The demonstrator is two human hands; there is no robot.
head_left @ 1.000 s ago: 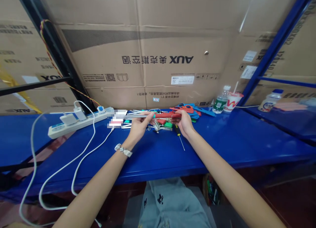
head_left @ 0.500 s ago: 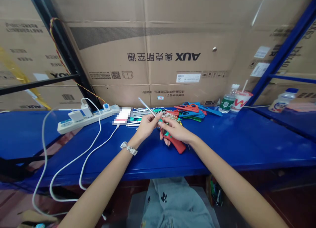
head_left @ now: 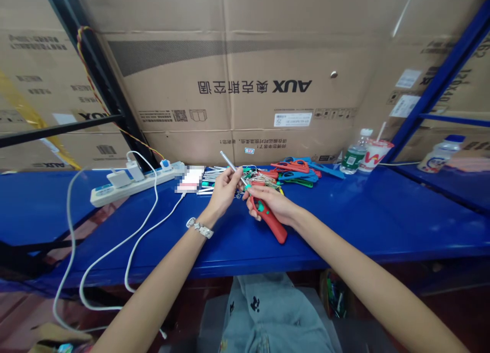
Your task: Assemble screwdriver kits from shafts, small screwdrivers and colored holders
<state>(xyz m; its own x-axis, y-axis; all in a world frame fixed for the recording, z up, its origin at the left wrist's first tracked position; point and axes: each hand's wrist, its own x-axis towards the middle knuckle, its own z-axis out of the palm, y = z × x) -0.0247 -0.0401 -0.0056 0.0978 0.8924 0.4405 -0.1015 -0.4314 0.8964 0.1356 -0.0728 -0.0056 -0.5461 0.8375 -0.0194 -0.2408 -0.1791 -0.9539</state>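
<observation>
A long-nosed lighter (head_left: 272, 221) with a red handle, green trigger parts and a silver metal tube is held slanting above the blue table, its tube pointing away to the upper left. My left hand (head_left: 224, 190) is closed round the metal tube (head_left: 228, 160). My right hand (head_left: 270, 201) grips the lighter near the green collar, where the tube meets the handle. Behind my hands lie several silver tubes with green ends (head_left: 214, 173) and a pile of red, blue and green handle shells (head_left: 296, 172).
On the left, a white power strip (head_left: 122, 187) has cables hanging over the table edge. A blurred-out flat thing (head_left: 191, 179) lies by the tubes. To the right stand a green-labelled bottle (head_left: 351, 156), a cup with a straw (head_left: 374, 155) and another bottle (head_left: 440, 154). Cardboard (head_left: 248, 57) backs the table.
The lighter's handle has swung slightly downward and shows more of its green parts. My left hand has slid a little up and away from my right hand, along the tube.
</observation>
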